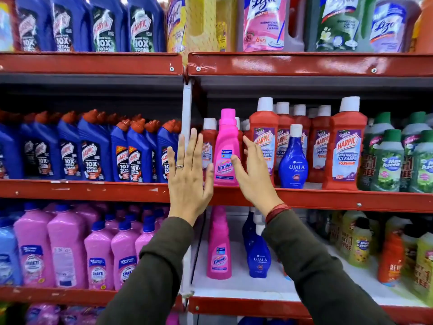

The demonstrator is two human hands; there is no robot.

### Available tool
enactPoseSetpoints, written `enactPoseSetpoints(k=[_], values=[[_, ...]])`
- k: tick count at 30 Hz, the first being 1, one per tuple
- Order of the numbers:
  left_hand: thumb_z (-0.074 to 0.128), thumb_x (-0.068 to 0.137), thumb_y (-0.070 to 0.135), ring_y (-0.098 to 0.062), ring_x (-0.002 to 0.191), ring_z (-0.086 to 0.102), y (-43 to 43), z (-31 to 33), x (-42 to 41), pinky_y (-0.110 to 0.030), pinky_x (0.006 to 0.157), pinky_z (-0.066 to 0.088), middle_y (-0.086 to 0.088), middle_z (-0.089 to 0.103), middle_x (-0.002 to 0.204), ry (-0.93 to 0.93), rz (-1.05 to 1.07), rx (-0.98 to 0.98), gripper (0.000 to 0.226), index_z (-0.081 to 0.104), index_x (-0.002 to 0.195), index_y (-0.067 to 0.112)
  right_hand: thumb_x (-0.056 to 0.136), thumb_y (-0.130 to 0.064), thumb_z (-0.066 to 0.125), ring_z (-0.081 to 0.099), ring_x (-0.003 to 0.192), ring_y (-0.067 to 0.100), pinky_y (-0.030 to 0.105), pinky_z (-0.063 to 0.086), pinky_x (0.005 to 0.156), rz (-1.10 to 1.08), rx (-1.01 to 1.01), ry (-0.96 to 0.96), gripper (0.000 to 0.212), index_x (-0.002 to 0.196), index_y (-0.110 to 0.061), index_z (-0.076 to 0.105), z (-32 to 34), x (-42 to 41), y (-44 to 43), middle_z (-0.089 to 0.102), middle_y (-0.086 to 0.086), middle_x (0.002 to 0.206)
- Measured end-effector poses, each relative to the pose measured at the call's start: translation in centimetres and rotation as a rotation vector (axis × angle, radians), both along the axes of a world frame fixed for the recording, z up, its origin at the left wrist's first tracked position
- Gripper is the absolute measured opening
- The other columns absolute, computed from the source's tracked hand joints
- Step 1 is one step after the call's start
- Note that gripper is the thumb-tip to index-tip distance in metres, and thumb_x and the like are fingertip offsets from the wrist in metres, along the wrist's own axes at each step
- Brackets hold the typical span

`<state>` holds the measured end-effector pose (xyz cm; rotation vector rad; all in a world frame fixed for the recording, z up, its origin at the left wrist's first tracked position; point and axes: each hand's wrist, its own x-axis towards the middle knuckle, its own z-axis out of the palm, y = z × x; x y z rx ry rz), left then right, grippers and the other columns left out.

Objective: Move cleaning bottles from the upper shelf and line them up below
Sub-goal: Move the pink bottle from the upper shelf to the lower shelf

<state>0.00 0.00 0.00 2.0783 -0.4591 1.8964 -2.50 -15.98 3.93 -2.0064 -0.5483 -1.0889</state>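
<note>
The red shelf edge (pixel 304 64) above the pink bottle (pixel 226 148) is painted metal, glossy, with chipped, scuffed patches and bright screws. The pink bottle is smooth shiny plastic with a glossy printed label; the blue bottle (pixel 293 160) right of it looks equally slick. Below it, the olive sleeves (pixel 311 266) are soft matt cloth.

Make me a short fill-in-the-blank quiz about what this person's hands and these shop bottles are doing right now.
1. Both open hands, the left hand and the right hand, reach for a pink bottle labelled ____.
2. The blue Ujala bottle on that same shelf has a ____ cap.
3. On the shelf below, another pink bottle stands to the ____ of a blue Ujala one.
4. A ring shows on the ____ hand.

Missing words: Vanish; white; left; left
</note>
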Motion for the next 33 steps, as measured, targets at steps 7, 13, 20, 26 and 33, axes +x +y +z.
enactPoseSetpoints(k=[7, 13, 20, 26, 33], values=[[0.034, 0.111, 0.031, -0.036, 0.166, 0.022, 2.9, -3.2, 2.6, -0.043, 0.138, -0.003, -0.014, 0.032, 0.177, 0.129, -0.002, -0.011, 0.064, 0.038, 0.168, 0.002, 0.1, -0.027, 0.049, 0.041, 0.142, 0.029, 0.041, 0.034, 0.119, -0.01, 0.162, 0.28, 0.061, 0.154, -0.006, 0.027, 2.1, 2.5, 1.8, 0.041, 0.016, 0.154], [0.032, 0.113, 0.03, -0.03, 0.168, 0.019, 1.9, -5.2, 4.7, -0.048, 0.137, 0.006, -0.013, 0.025, 0.18, 0.117, 0.024, 0.007, 0.063, 0.034, 0.169, 0.002, 0.1, -0.023, 0.052, 0.063, 0.119, 0.028, 0.031, 0.053, 0.088, 0.049, 0.221, 0.382, 0.052, 0.146, -0.008, 0.035, 1.2, 3.8, 1.7, 0.059, 0.013, 0.138], [0.032, 0.113, 0.03, -0.029, 0.166, 0.021, 1.8, -5.8, 6.0, -0.044, 0.137, 0.002, -0.013, 0.031, 0.178, 0.06, 0.124, 0.036, 0.062, 0.037, 0.168, 0.002, 0.098, -0.019, 0.059, 0.064, 0.106, 0.017, 0.019, 0.056, 0.078, 0.179, 0.385, 0.346, 0.048, 0.142, -0.011, 0.041, 0.4, 4.1, 1.4, 0.06, 0.003, 0.123], [0.032, 0.113, 0.03, -0.029, 0.165, 0.021, 1.7, -5.9, 6.0, -0.054, 0.133, 0.018, -0.013, 0.032, 0.177, 0.068, 0.135, 0.027, 0.062, 0.038, 0.168, 0.002, 0.097, -0.021, 0.061, 0.067, 0.112, 0.021, 0.031, 0.059, 0.087, 0.242, 0.457, 0.281, 0.047, 0.141, -0.014, 0.044, 0.7, 3.7, 1.3, 0.062, 0.006, 0.13], [0.03, 0.112, 0.03, -0.03, 0.164, 0.02, 1.7, -5.8, 5.9, -0.042, 0.137, -0.003, -0.014, 0.034, 0.176, 0.046, 0.161, 0.027, 0.063, 0.04, 0.167, 0.0, 0.098, -0.023, 0.059, 0.067, 0.113, 0.02, 0.028, 0.059, 0.085, 0.332, 0.557, 0.227, 0.042, 0.138, -0.013, 0.048, 2.3, 1.9, 0.7, 0.063, 0.007, 0.131]])
